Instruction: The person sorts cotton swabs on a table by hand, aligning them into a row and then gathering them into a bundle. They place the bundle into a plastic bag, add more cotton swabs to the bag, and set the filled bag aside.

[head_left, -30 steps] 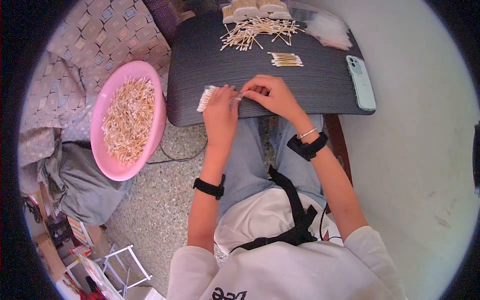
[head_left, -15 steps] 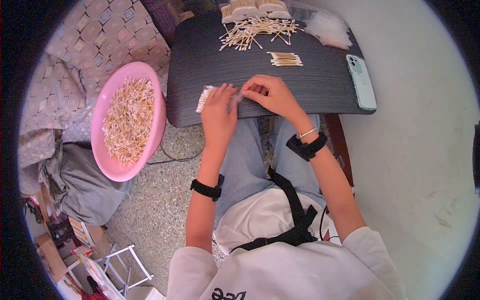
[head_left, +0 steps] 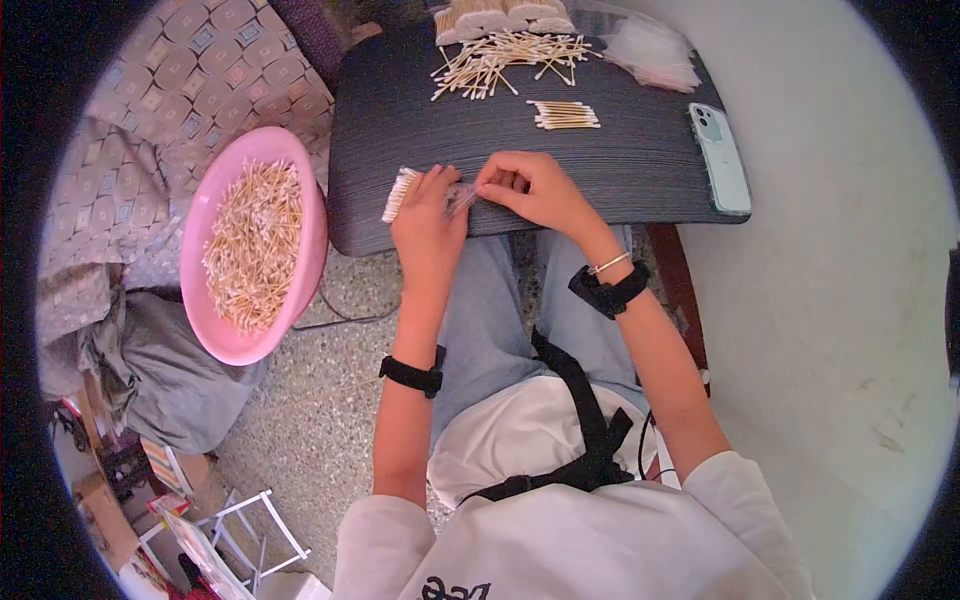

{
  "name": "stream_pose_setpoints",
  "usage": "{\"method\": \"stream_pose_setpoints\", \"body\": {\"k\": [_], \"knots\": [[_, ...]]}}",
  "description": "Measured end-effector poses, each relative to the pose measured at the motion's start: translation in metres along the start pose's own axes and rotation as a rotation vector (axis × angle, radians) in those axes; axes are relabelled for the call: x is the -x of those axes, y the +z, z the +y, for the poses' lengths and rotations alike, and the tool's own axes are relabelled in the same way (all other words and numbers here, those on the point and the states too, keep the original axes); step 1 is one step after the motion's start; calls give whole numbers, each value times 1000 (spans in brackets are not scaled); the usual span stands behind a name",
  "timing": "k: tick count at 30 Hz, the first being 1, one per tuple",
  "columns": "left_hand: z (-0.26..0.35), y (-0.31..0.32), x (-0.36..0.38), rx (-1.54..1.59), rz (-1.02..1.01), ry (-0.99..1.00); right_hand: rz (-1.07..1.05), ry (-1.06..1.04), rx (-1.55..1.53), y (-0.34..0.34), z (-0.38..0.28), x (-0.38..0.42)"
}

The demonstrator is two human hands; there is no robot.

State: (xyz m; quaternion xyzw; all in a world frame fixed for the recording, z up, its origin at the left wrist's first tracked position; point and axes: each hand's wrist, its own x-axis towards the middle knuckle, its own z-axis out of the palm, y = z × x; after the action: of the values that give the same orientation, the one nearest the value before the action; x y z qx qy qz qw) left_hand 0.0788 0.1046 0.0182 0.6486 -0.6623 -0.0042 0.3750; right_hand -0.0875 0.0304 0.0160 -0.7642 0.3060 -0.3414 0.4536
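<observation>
Near the front edge of the dark table, my left hand (head_left: 430, 222) lies over a small clear plastic bag of cotton swabs, its fingers gripping it against the tabletop. White swab tips (head_left: 399, 194) show past my fingers on the left; the rest is under my hand. My right hand (head_left: 538, 192) pinches the loose clear end of the bag (head_left: 463, 198) between thumb and fingertips, pulling it out to the right. Beyond my hands lies a neat row of cotton swabs (head_left: 565, 115).
A loose heap of swabs (head_left: 505, 62) lies at the back, before stacked swab bundles (head_left: 500, 17). Clear plastic bags (head_left: 652, 55) sit at the back right, a phone (head_left: 720, 160) at the right edge. Left of the table stands a pink tub (head_left: 315, 240) full of swabs.
The view has shifted slightly. My left hand stays on the bag, while my right hand holds its clear end, which now looks stretched straighter between the hands.
</observation>
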Motion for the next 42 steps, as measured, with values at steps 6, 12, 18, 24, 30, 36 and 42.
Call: {"method": "stream_pose_setpoints", "body": {"k": [6, 12, 18, 24, 30, 36, 42], "knots": [[-8, 3, -4, 133, -28, -74, 8, 11, 12, -1, -4, 2], [-4, -3, -7, 79, -66, -113, -16, 12, -23, -1, -3, 1], [1, -1, -2, -29, -67, -62, -38, 59, -15, -4, -9, 3], [-1, 4, -3, 40, -34, -55, -51, 17, -1, -2, -3, 2], [-2, 6, -9, -55, -61, -37, 63, -51, 38, -1, -3, 2], [-8, 2, -17, -27, -53, 97, 479, -216, 611, -29, 5, 1], [41, 1, -14, 106, -139, 293, 253, -64, 1066, -64, 41, 10]]}}
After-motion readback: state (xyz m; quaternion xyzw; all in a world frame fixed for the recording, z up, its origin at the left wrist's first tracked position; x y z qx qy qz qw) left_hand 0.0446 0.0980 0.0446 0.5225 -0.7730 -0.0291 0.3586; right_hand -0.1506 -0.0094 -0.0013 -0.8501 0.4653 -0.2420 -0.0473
